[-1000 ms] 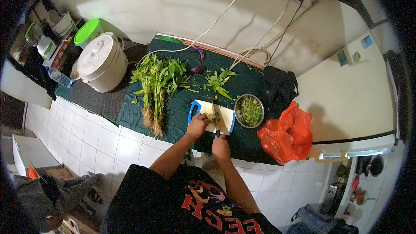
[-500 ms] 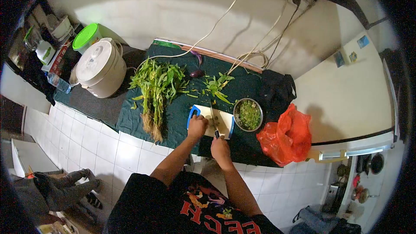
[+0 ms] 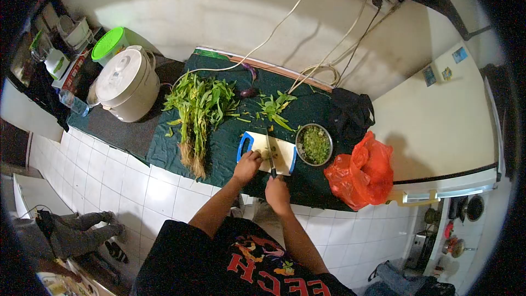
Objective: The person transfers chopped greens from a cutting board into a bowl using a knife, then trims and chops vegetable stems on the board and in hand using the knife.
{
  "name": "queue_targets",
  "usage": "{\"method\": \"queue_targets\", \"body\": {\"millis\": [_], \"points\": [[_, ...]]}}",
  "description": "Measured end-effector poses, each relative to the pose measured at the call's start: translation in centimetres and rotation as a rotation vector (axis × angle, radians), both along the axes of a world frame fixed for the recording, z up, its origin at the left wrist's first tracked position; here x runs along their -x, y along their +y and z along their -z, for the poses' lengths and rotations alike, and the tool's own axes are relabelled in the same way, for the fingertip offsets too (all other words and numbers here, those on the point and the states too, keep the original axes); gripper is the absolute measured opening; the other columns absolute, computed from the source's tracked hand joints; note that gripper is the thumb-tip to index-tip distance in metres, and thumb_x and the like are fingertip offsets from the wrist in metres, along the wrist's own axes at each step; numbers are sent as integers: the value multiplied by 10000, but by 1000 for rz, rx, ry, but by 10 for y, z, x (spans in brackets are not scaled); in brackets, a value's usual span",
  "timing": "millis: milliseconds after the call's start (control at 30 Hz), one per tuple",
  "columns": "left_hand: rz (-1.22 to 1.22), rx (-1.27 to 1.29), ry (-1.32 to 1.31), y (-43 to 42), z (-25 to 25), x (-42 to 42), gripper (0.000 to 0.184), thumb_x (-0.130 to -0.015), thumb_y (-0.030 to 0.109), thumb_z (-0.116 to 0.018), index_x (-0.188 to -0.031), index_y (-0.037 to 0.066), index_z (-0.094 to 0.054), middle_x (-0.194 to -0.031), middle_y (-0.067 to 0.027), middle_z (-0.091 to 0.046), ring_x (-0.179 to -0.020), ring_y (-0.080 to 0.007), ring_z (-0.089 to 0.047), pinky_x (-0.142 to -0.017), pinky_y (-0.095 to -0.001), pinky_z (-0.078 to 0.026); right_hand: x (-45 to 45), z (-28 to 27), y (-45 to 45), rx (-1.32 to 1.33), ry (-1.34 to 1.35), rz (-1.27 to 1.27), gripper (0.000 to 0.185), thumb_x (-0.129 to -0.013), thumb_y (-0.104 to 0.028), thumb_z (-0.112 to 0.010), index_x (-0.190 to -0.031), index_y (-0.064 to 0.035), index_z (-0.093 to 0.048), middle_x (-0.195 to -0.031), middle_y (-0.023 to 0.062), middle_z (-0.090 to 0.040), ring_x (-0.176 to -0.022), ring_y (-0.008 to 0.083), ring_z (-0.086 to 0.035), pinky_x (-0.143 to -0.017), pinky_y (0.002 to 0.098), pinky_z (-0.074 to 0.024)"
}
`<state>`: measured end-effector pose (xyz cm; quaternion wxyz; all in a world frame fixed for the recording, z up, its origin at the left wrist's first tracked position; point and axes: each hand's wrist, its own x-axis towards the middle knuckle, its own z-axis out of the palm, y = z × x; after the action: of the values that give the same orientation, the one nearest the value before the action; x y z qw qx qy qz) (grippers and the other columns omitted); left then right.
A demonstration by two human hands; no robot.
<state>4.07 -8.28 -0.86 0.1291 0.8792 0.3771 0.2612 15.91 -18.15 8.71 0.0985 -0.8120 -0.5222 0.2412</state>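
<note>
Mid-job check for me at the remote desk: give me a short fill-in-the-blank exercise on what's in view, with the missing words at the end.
1. The right hand grips the handle of a ____.
2. The pale cutting board has ____ trim at both ends.
3. In the view, the metal bowl stands to the ____ of the cutting board.
4. The round lid behind the rice cooker is bright ____.

Missing words: knife; blue; right; green.

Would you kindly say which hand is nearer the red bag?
Right: the right hand grips the knife, left of the red bag; the left hand is farther left, at the board.
</note>
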Motion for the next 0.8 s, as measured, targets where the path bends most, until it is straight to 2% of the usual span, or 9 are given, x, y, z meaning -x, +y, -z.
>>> {"method": "queue_targets", "body": {"millis": [100, 200, 400, 500, 567, 600, 667, 733, 800], "points": [[-40, 114, -9, 2, -2, -3, 220, -786, 112, -556, -956, 55, -683, -975, -70, -590, -947, -265, -547, -854, -367, -466, 10, 27, -21, 102, -75, 123, 341, -961, -254, -463, -987, 83, -507, -796, 292, -642, -754, 462, -641, -662, 526, -521], [-25, 110, -40, 4, -4, -1, 215, -773, 105, -574, -952, 62, -685, -956, -71, -591, -929, -268, -548, -842, -371, -469, -1, 34, -5, -22, 28, 100, 353, -967, -274, -451, -963, 74, -508, -779, 290, -641, -731, 457, -643, -644, 521, -524], [13, 110, -11, 6, 2, 6, 246, -744, 80, -596, -964, 96, -702, -939, -66, -586, -907, -265, -545, -826, -364, -480, -2, 22, 0, -86, -21, -30, 369, -975, -288, -437, -963, 76, -500, -764, 291, -637, -705, 451, -644, -625, 514, -525], [-14, 106, -12, 4, -3, 4, 240, -741, 85, -601, -953, 102, -713, -936, -64, -587, -913, -262, -548, -824, -357, -482, 13, 55, -16, 67, -129, 135, 392, -970, -300, -448, -997, 87, -502, -779, 288, -639, -713, 445, -645, -624, 508, -524], [-32, 101, -27, 6, -2, 4, 228, -727, 93, -634, -937, 101, -722, -934, -69, -600, -921, -275, -553, -824, -363, -482, 1, 58, -1, -11, -84, 90, 390, -966, -303, -456, -985, 82, -513, -774, 282, -641, -699, 441, -645, -615, 501, -524], [-31, 105, -26, 5, 3, 5, 228, -727, 93, -634, -937, 101, -722, -934, -69, -600, -921, -275, -553, -824, -363, -482, -4, 51, 6, -81, -35, 47, 388, -961, -307, -464, -973, 76, -524, -769, 277, -644, -685, 436, -646, -605, 493, -524], [-24, 286, -168, 12, 11, 4, 195, -723, 97, -663, -906, 93, -730, -914, -86, -624, -905, -298, -566, -825, -381, -483, -9, 25, 16, -94, -90, 17, 384, -955, -308, -474, -943, 70, -543, -764, 264, -649, -656, 433, -644, -591, 500, -518], [-61, 352, -195, 11, -3, 4, 183, -724, 97, -669, -895, 89, -732, -902, -97, -632, -893, -311, -571, -824, -391, -483, -12, 11, 18, 91, 89, 37, 382, -954, -307, -473, -916, 64, -559, -784, 269, -650, -706, 442, -648, -641, 515, -516], [-98, 420, -222, 12, -3, 5, 171, -724, 97, -676, -885, 85, -734, -890, -109, -639, -880, -323, -577, -824, -401, -483, -6, 16, 4, 94, 23, -65, 388, -955, -321, -470, -968, 60, -542, -816, 281, -648, -772, 447, -651, -694, 519, -519]]}}
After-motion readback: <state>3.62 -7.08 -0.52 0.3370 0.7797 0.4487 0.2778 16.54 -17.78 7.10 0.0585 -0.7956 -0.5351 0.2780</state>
